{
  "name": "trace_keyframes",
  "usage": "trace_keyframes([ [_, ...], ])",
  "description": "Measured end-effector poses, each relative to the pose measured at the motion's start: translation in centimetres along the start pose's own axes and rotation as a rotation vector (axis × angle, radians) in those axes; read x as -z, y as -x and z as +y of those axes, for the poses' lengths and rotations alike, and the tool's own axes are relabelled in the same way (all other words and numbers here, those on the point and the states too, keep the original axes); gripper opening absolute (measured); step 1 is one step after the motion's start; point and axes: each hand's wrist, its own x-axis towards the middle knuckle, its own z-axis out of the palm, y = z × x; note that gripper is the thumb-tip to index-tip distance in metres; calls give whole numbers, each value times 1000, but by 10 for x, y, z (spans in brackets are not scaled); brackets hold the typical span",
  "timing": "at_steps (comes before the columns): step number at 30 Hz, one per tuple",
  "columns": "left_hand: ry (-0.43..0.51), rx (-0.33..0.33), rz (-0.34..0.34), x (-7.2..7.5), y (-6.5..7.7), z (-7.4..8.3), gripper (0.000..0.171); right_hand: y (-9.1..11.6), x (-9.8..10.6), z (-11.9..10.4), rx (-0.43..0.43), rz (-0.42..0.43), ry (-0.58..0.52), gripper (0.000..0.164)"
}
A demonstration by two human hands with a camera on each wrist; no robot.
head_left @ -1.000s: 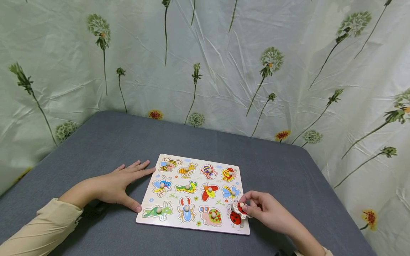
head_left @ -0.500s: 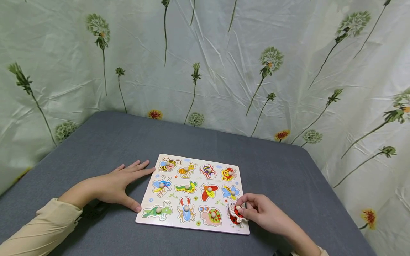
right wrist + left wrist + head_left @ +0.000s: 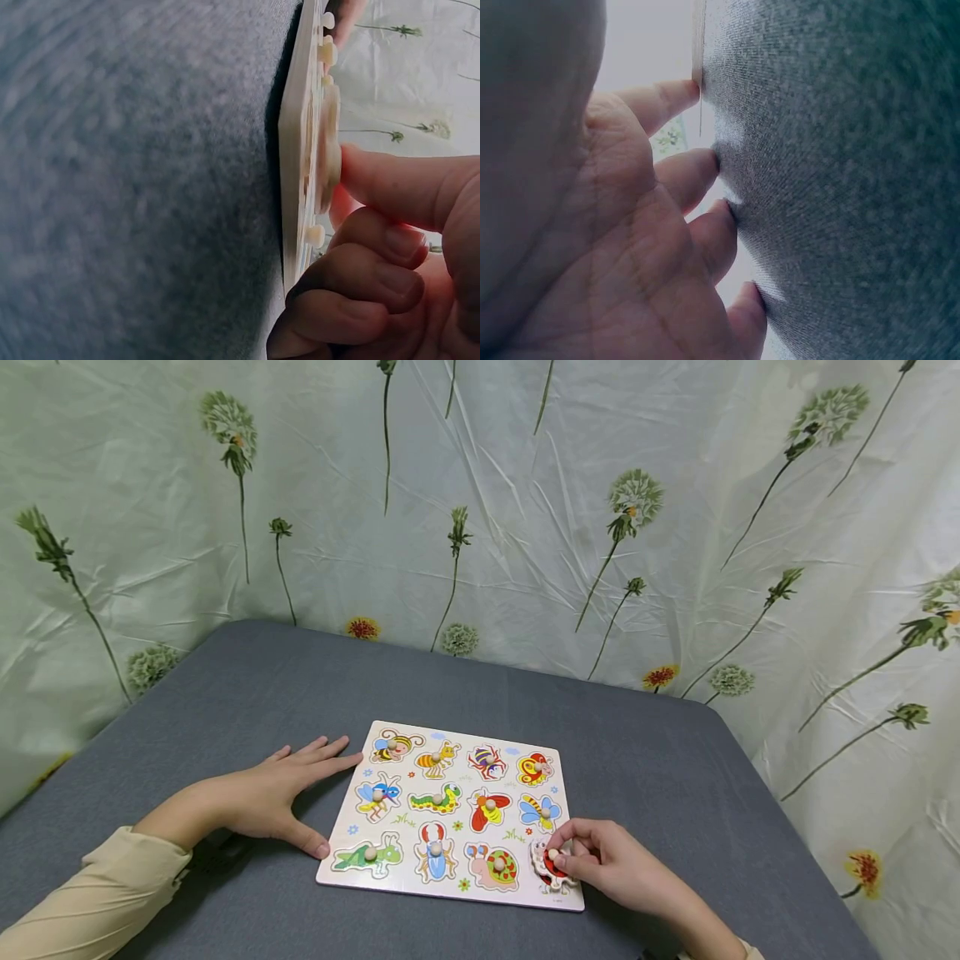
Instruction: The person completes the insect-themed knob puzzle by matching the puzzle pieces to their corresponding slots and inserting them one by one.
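Note:
A wooden peg puzzle board with insect pieces lies on the grey table. My right hand pinches the knob of the ladybug puzzle piece between thumb and index finger, over the board's near right corner. In the right wrist view the piece is close against the board's face; whether it sits in its recess, I cannot tell. My left hand lies spread at the board's left side, its thumb and index fingertips touching the edge. The left wrist view shows its fingers extended, tips on the cloth.
Other knobbed pieces fill the board, among them a snail, a stag beetle, a grasshopper and a dragonfly. Behind the table hangs a pale curtain printed with dandelions.
My right hand has moved slightly left with the ladybug piece, bringing it from the board's right edge over the printed ladybug. The left hand has stayed in place.

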Motion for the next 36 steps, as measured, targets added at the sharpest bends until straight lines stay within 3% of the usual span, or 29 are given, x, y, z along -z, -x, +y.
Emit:
trace_keyframes([
  [28,27,-5,3,1,1,-1,123,-2,0,4,35,-5,24,16],
  [36,22,-3,-4,0,0,-1,123,0,2,7,56,-54,-8,17],
])
